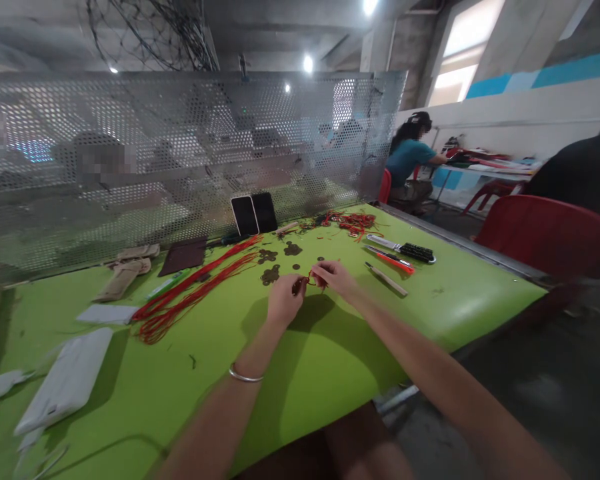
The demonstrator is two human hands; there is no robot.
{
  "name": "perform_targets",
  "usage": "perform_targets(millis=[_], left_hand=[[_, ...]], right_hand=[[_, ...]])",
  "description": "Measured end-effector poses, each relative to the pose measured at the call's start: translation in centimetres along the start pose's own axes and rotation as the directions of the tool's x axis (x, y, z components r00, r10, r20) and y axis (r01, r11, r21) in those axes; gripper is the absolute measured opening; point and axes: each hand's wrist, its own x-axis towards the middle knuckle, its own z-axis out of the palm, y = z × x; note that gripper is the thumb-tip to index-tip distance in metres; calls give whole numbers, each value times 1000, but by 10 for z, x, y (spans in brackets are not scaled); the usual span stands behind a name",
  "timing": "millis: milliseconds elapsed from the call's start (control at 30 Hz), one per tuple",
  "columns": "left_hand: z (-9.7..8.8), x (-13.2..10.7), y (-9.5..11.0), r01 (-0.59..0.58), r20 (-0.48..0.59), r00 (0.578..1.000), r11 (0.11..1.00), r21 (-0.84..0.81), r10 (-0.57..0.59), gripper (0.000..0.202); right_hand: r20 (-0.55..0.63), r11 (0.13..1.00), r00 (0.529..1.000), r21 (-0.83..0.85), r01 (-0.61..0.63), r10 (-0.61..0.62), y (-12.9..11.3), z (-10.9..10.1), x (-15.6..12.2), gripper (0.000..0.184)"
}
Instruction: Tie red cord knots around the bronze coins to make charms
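Note:
Both hands meet over the middle of the green table (220, 373). My left hand (284, 300), below a silver bangle (246, 377), pinches a dark round coin-like piece with a red cord (310, 279) on it. The fingers of my right hand (333, 275) are closed on the same red cord. Its knot is too small to make out. Just beyond the hands lie several dark coin-like discs (293, 249), in small piles and singly. Long bundles of red cord (180, 300) stretch to the left.
At right lie a black-handled brush-like tool (416, 252), an orange cutter (397, 263) and a thin stick (387, 280). A tangle of red cords (355, 223), a propped phone (244, 215) and a perforated screen (190, 153) stand behind. A white power bank (67, 377) sits left.

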Motion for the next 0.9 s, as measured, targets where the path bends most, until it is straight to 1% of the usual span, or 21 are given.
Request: perform_targets(millis=[167,367,500,600,800,900], left_hand=[[-1,-2,6,-45,16,999,998,34,44,19],[0,-2,5,-45,3,999,999,16,45,13],[4,-2,1,-3,2,1000,999,-34,4,13],[5,-1,-1,41,8,999,996,-74,-40,16],[6,-2,-2,117,16,993,984,-135,-116,16],[5,-2,-2,150,15,989,978,-146,-149,16]], right_hand=[[-36,999,999,50,-18,20,-2,0,1,39],[-30,999,1000,43,-7,8,-6,0,0,40],[-55,1000,998,-21,8,-9,0,-3,2,39],[-63,995,997,-93,35,-41,4,-5,3,32],[45,977,992,-176,121,-114,-2,-1,-2,22],[57,970,990,-198,141,-133,-4,1,-5,22]])
